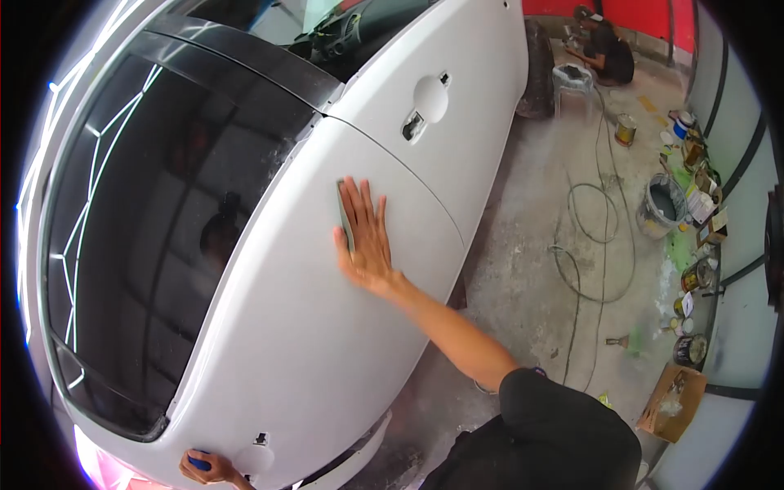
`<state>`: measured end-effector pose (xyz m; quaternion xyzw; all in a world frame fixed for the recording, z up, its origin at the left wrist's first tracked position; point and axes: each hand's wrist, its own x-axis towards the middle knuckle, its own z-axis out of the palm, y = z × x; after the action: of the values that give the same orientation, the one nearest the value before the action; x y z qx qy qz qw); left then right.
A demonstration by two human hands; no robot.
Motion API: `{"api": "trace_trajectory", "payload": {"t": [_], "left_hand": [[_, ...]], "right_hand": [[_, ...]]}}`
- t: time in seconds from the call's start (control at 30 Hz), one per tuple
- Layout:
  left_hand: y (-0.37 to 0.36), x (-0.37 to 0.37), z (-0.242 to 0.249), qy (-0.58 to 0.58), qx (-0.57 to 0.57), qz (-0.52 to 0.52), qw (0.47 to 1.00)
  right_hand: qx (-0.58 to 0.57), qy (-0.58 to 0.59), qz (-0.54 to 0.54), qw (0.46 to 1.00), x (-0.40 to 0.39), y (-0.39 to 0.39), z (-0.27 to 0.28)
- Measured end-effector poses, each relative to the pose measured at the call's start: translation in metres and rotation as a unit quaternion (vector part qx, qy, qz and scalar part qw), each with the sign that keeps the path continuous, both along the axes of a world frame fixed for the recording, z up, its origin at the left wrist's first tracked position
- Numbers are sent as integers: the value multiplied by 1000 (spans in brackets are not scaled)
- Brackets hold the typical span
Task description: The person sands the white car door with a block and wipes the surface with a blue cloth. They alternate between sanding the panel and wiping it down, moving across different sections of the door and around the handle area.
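The right hand (365,238) lies flat against the white car door (327,327), fingers spread and pointing up the panel, pressing a thin grey sanding sheet (343,214) to the paint. Only the sheet's edge peeks out past the fingertips; the hand pins it rather than clenching it. Down at the bottom edge, the left hand (211,468) curls around something small and blue (198,463), resting on the lower door near a little square hole (260,438). What the blue thing is, I cannot tell.

The risk I see: with the sheet held only by flat pressure, it could slide out from under the palm, and bare fingers would drag across the primed surface. Uneven pressure from the fingertips might also leave grooves. A hose (600,245) loops over the floor just behind, easy to trip on. Another person (608,49) crouches far off by the red wall.
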<state>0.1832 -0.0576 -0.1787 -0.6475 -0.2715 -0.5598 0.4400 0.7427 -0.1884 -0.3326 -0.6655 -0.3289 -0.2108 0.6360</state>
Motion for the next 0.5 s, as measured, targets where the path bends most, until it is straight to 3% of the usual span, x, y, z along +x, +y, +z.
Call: {"api": "trace_trajectory", "payload": {"t": [0.13, 0.27, 0.43, 0.5], "left_hand": [[0, 1, 0, -3, -8, -7, 1000], [5, -5, -2, -15, -8, 9, 1000], [4, -3, -1, -10, -8, 5, 1000], [4, -7, -3, -8, -10, 15, 1000]], "right_hand": [[-5, -14, -43, 999, 73, -9, 64], [9, 13, -25, 1000, 11, -6, -6], [12, -17, -34, 999, 71, -2, 48], [17, 8, 3, 1000, 61, -15, 31]]}}
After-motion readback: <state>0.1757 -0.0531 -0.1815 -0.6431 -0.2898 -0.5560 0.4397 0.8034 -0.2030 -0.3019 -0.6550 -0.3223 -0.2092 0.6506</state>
